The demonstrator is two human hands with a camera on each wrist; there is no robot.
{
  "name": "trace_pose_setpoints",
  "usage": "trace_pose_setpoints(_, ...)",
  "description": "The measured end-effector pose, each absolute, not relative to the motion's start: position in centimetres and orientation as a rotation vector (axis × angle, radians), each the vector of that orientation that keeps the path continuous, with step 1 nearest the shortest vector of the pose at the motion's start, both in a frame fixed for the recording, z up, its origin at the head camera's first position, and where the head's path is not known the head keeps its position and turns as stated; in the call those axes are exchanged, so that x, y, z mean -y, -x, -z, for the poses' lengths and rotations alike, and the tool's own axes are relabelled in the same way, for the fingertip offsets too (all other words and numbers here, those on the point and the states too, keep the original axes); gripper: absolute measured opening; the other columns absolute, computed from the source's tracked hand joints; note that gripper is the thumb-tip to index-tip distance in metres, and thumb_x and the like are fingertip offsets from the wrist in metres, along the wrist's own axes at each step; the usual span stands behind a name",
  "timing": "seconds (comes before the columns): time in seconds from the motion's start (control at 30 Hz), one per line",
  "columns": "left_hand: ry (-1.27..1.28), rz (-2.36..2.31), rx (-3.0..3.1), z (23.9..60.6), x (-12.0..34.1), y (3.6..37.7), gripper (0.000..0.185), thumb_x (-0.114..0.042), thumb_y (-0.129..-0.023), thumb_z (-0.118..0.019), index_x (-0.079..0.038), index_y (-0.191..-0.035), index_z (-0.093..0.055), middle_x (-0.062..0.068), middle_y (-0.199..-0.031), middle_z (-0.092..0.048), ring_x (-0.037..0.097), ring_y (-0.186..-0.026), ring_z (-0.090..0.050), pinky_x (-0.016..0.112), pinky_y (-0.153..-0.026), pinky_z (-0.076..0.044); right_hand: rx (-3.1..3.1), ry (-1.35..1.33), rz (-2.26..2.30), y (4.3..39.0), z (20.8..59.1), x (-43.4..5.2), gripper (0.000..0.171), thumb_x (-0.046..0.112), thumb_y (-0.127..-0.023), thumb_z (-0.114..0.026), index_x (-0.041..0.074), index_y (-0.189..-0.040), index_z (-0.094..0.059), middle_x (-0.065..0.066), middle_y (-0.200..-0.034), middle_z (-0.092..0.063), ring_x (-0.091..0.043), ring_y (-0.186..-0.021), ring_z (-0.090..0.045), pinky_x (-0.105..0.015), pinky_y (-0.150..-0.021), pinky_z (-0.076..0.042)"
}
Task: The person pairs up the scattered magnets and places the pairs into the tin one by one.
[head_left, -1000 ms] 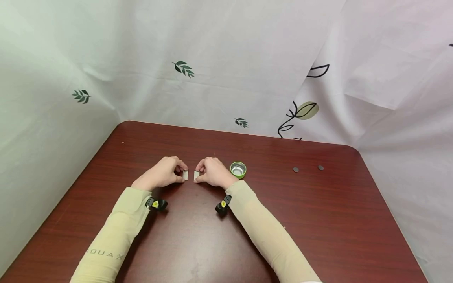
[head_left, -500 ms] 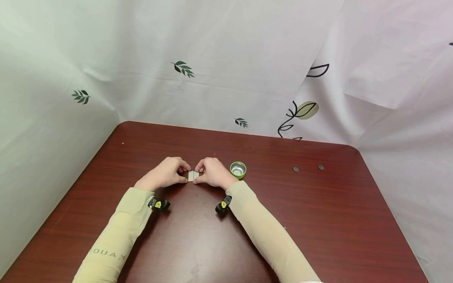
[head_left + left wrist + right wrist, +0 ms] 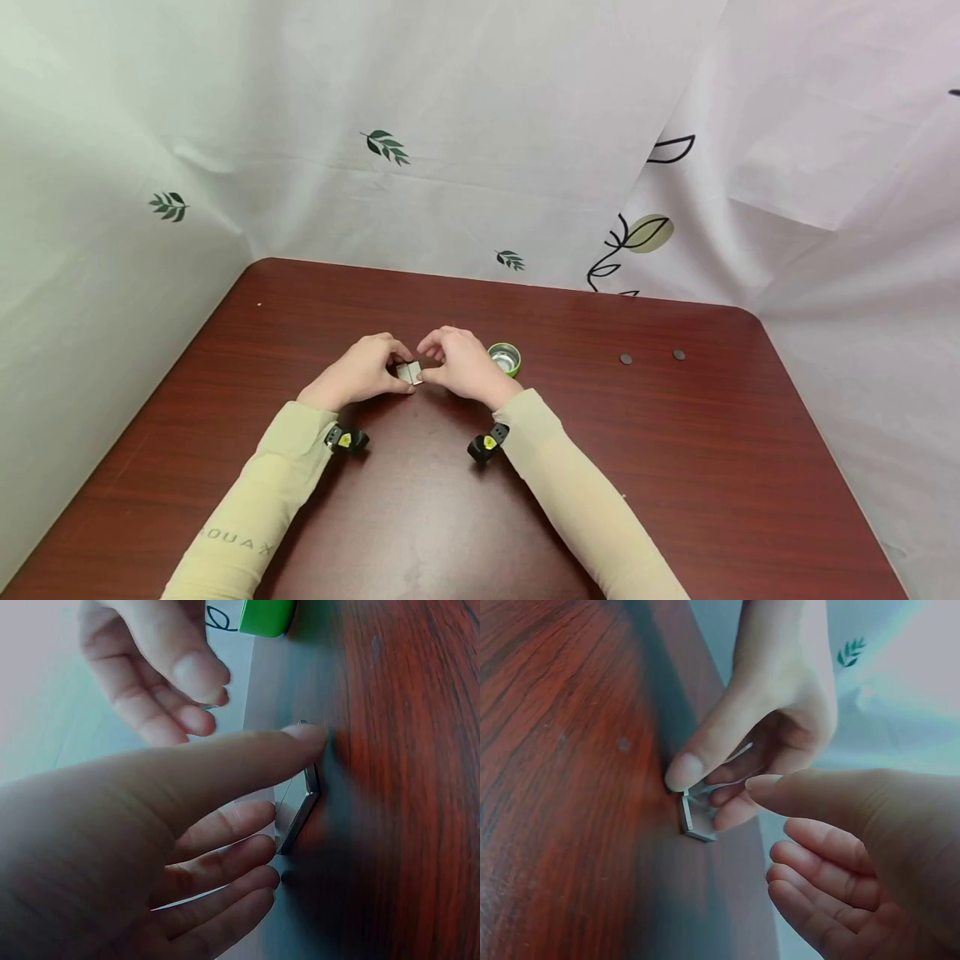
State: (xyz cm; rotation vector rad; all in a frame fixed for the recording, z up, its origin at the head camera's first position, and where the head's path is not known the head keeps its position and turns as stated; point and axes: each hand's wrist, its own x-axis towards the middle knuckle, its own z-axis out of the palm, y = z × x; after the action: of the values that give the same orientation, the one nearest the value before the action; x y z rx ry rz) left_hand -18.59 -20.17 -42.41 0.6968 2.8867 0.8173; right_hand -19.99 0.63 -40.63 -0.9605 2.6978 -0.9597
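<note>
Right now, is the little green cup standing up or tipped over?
Standing up. In the head view the green cup sits on the table beside the right hand, its round mouth facing up and its shiny inside showing.

The head view looks forward and down over the whole table [image 3: 675, 467] from the near edge. Each wrist view sits close and low, facing inward across the other; all share the small grey pieces [image 3: 409, 372] at the centre.
</note>
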Motion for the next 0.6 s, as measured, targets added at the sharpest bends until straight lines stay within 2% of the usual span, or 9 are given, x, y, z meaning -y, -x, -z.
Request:
trace_pose_setpoints(0.3,-0.685,-0.802,-2.881,42.6,19.8,18.8,0.035,-0.013,-0.072,-0.088,0.001,-0.101,-0.075,0.005,-0.089,-0.064,0.019,-0.081,-0.062,0.035,-0.073,-0.054,-2.686,0.974,1.111,19.4,39.1,-1.9,0.036,0.016,-0.085,-0.084,0.001,-0.116,-0.071,-0.011,-0.107,-0.067,-0.023,-0.097,-0.064,-0.028,-0.084,-0.05)
trace_pose_setpoints(0.47,-0.653,-0.77,-2.88,42.4,19.5,19.1,0.034,-0.012,-0.071,-0.085,0.0,-0.101,-0.075,0.004,-0.088,-0.064,0.019,-0.082,-0.063,0.036,-0.075,-0.054,-2.715,0.967,1.2,19.2,38.3,-3.2,0.036,0.019,-0.086,-0.084,0.005,-0.116,-0.071,-0.01,-0.108,-0.067,-0.026,-0.098,-0.064,-0.033,-0.086,-0.051)
trace_pose_setpoints(0.6,-0.612,-0.738,-2.859,42.2,19.3,19.1,0.034,-0.011,-0.071,-0.083,-0.001,-0.102,-0.074,0.003,-0.09,-0.064,0.018,-0.083,-0.062,0.035,-0.076,-0.053,-2.738,0.944,1.278,19.0,37.7,-4.2,0.035,0.021,-0.086,-0.084,0.009,-0.116,-0.071,-0.004,-0.109,-0.067,-0.024,-0.1,-0.064,-0.035,-0.088,-0.052)
